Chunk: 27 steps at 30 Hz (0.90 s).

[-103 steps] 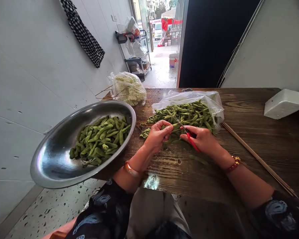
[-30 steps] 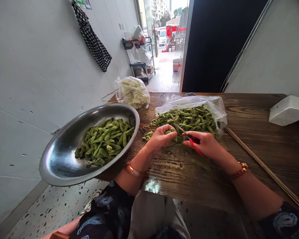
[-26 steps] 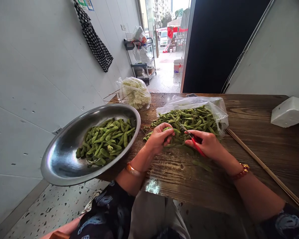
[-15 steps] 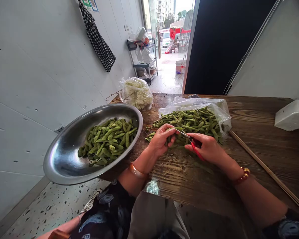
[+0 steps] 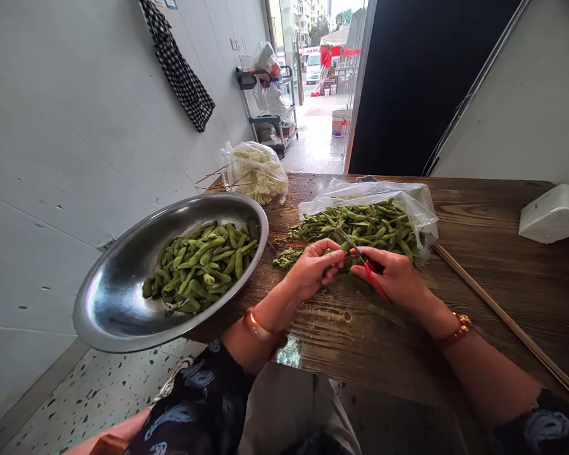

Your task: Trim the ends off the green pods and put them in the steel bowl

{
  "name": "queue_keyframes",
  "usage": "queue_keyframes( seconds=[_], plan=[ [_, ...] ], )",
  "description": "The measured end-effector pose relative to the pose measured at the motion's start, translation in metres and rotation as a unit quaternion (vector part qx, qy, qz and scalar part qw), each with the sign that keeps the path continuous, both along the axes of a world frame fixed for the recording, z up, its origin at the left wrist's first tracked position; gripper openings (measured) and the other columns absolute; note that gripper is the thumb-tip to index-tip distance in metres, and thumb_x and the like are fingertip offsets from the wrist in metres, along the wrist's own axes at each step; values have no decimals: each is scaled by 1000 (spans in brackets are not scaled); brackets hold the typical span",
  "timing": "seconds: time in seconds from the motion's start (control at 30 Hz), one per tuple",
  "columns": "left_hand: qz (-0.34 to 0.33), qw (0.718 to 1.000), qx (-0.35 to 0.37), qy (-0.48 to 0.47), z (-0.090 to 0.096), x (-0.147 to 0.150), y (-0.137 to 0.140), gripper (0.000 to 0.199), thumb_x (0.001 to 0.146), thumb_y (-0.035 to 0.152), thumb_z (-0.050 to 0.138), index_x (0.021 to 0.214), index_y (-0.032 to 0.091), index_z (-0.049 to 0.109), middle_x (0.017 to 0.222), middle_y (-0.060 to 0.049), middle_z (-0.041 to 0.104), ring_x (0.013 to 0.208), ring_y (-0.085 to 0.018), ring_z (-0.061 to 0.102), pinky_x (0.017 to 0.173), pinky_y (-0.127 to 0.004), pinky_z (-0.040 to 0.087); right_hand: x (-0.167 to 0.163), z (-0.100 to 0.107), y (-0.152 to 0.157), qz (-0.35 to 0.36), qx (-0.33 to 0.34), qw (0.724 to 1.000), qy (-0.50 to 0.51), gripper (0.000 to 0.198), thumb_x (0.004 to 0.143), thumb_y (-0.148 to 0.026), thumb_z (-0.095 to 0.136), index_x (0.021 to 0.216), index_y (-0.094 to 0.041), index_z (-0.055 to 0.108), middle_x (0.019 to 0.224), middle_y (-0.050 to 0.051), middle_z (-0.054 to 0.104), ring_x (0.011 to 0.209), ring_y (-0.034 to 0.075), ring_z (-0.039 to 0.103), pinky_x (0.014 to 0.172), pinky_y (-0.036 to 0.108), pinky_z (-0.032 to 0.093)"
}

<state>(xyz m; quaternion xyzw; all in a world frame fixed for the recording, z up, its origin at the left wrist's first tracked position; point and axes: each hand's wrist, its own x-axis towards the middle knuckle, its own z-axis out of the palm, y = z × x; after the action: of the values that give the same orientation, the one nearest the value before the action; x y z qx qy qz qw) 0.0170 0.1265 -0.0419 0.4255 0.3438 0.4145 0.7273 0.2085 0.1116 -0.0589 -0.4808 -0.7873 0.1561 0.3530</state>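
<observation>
My left hand [image 5: 315, 268] pinches a green soybean pod [image 5: 345, 246] between thumb and fingers, above the wooden table [image 5: 313, 338]. My right hand [image 5: 392, 275] is closed around red-handled scissors [image 5: 372, 278], whose metal blades reach up and left beside the pod. Behind both hands, a heap of green pods [image 5: 374, 226] spills from a clear plastic bag [image 5: 360, 191]. To the left, a wide steel basin [image 5: 116, 297] holds a pile of pods [image 5: 201, 265]. One loose pod [image 5: 385, 314] lies on the table below my right hand.
A bag of cauliflower [image 5: 256, 174] with thin skewers stands at the table's back left. Long wooden sticks [image 5: 507, 319] lie on the right, near a white box [image 5: 554, 213]. Beyond the table, a wheeled cart [image 5: 269, 107] stands by the doorway.
My left hand has shifted slightly right and down with the pod, closer to my right hand. The scissors' blades now point more steeply upward. The whole view has moved a little.
</observation>
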Motion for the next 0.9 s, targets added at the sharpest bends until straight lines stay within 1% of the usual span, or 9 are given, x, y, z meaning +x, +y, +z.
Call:
queue_keyframes(
  seconds=[0.27, 0.4, 0.5, 0.57, 0.63, 0.73, 0.8, 0.83, 0.9],
  plan=[
    [103, 995, 15, 2, 0, -6, 9, 34, 64, 36, 80, 81, 13, 61, 54, 7, 44, 39, -1, 32, 34, -14, 22, 3, -3, 3, 39, -23, 999, -21, 42, 85, -51, 57, 107, -18, 70, 70, 2, 65, 56, 14, 50, 56, 25, 42],
    [104, 994, 13, -6, 0, -7, 10, 33, 65, 35, 80, 77, 14, 58, 52, 7, 42, 40, -2, 32, 34, -14, 22, 2, 0, 1, 49, -26, 998, -32, 39, 86, -50, 57, 105, -18, 70, 68, 2, 63, 56, 13, 50, 56, 25, 41],
    [101, 995, 12, -9, -1, -8, 12, 32, 67, 35, 79, 76, 14, 56, 52, 8, 41, 40, -2, 32, 33, -14, 23, 2, 1, 0, 49, -24, 998, -29, 39, 85, -50, 58, 104, -18, 70, 73, 3, 67, 60, 14, 55, 59, 25, 42],
    [114, 993, 14, -11, -3, -10, 15, 31, 68, 35, 77, 76, 14, 55, 53, 7, 42, 40, -2, 33, 33, -14, 23, 3, 0, 1, 42, -21, 999, -27, 40, 85, -50, 58, 106, -18, 70, 75, 4, 68, 61, 15, 56, 60, 26, 43],
    [140, 990, 24, -6, -4, -14, 18, 30, 71, 36, 75, 74, 14, 53, 55, 6, 45, 40, -3, 37, 34, -14, 27, 5, -1, 3, 24, -14, 999, -25, 43, 85, -51, 58, 108, -17, 69, 73, 4, 68, 59, 15, 56, 58, 26, 43],
    [168, 985, 38, 10, -2, -21, 21, 31, 74, 38, 71, 73, 15, 51, 61, 3, 53, 48, -6, 50, 43, -17, 42, 8, 0, 4, -7, -6, 1000, -17, 46, 84, -54, 57, 111, -18, 68, 69, 3, 67, 56, 14, 55, 55, 26, 41],
    [158, 986, 43, 25, 1, -24, 21, 30, 72, 34, 73, 74, 15, 49, 68, 1, 58, 56, -9, 59, 53, -22, 50, 10, 1, 5, -23, -7, 1000, -10, 46, 84, -53, 58, 112, -18, 68, 67, 2, 66, 56, 15, 56, 54, 25, 41],
    [147, 987, 53, 38, 3, -26, 21, 29, 71, 31, 73, 75, 15, 50, 70, 0, 60, 58, -10, 60, 55, -23, 51, 10, 2, 5, -28, -9, 1000, -8, 46, 84, -53, 58, 112, -18, 68, 67, 2, 66, 56, 15, 56, 54, 25, 41],
    [119, 982, 102, 100, 6, -29, 20, 21, 72, 27, 71, 78, 15, 54, 67, 2, 60, 53, -8, 55, 51, -20, 45, 11, 3, 5, -34, -11, 999, -8, 46, 84, -53, 59, 113, -18, 68, 66, 2, 66, 56, 15, 56, 54, 25, 41]
  ],
)
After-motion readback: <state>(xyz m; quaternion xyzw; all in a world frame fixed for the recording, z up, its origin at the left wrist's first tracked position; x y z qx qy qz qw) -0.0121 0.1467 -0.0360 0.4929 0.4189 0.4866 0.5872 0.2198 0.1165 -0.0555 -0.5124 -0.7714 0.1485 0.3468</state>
